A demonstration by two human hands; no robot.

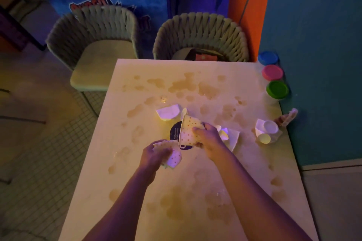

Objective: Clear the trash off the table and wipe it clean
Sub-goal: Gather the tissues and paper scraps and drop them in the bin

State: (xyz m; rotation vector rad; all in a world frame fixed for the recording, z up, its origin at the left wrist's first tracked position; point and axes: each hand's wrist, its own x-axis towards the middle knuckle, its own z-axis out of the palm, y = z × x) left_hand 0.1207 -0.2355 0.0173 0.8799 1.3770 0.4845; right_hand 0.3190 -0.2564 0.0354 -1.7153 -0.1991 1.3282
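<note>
Clearly the clearing is only begun. The right hand is closed around a dotted paper cup, held on its side above a dark round disc that lies on the table. The left hand grips a crumpled dotted cup, just beside the right hand and a little nearer the body.

More trash waits. Beyond the right hand lies a torn white paper piece; tucked just behind that hand is another white scrap. Further out to the right, near the table edge, sits a small cluster of little white cups, with a crumpled wrapper just past them.

No wiping looks done, judging by the brownish spill stains spread over nearly the whole pale top, both beyond the hands and under the forearms. No cloth is in view.

Along the far right edge, against a teal wall, stand three tubs with blue, pink and green lids. Two woven chairs face the far side; the floor to the left is tiled, and the room is dim with coloured light.
</note>
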